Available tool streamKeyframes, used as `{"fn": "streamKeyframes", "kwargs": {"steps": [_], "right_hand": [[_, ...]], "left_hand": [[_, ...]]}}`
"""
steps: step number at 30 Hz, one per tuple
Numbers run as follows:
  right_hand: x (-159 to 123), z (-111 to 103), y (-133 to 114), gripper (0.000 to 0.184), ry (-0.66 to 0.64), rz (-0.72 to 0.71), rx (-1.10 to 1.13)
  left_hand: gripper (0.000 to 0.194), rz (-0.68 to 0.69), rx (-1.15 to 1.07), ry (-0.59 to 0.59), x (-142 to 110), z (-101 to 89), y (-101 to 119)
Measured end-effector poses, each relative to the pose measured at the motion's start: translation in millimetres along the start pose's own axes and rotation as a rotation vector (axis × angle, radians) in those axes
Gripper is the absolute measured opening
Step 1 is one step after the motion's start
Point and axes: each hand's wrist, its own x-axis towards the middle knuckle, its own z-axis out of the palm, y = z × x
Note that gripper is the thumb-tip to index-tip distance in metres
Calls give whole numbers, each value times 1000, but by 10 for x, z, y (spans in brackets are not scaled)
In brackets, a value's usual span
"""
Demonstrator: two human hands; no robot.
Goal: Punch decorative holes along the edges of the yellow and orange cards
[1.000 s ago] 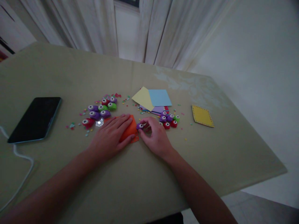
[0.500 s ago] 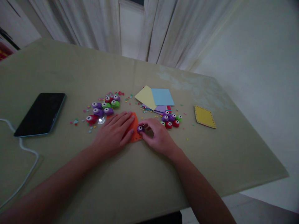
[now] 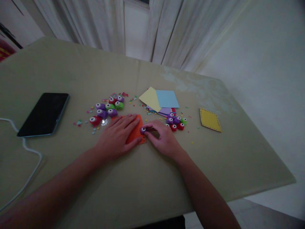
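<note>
My left hand (image 3: pixel 118 133) lies flat with fingers stretched over a sheet of orange paper (image 3: pixel 135 132), holding it against the table. Much of the sheet is hidden under the palm. A few small punched holes show near its lower right corner, close to my left thumb. At the sheet's right edge, my right hand (image 3: pixel 163 136) pinches a small purple craft punch (image 3: pixel 143 130) between thumb and fingers. The punch has a round, eye-like white and dark top. Whether its slot is around the paper's edge I cannot tell.
Several colourful punches (image 3: pixel 101 114) lie left, more punches (image 3: pixel 176 120) right. Beyond are a blue sheet (image 3: pixel 167 99) and a pale yellow sheet (image 3: pixel 150 99). A yellow card (image 3: pixel 210 120) with punched edges lies right. A tablet (image 3: pixel 44 114) with a white cable (image 3: pixel 35 152) is left. Confetti is scattered around.
The view has shifted slightly. My left thumb has moved down and right along the orange paper, baring more of it. The purple punch has moved slightly left along the edge, still in my right hand.
</note>
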Motion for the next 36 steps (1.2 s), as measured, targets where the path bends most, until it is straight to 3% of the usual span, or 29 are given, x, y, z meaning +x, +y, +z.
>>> {"fn": "streamKeyframes", "kwargs": {"steps": [25,32,36], "right_hand": [[-5,-18,-42,16,13,-3,28],[31,-49,-70,14,159,164,75],[158,-87,-62,14,37,291,86]], "left_hand": [[78,-19,-29,6,-8,20,1],[77,-23,-29,-16,11,-20,23],[79,-22,-18,-20,14,-20,24]]}}
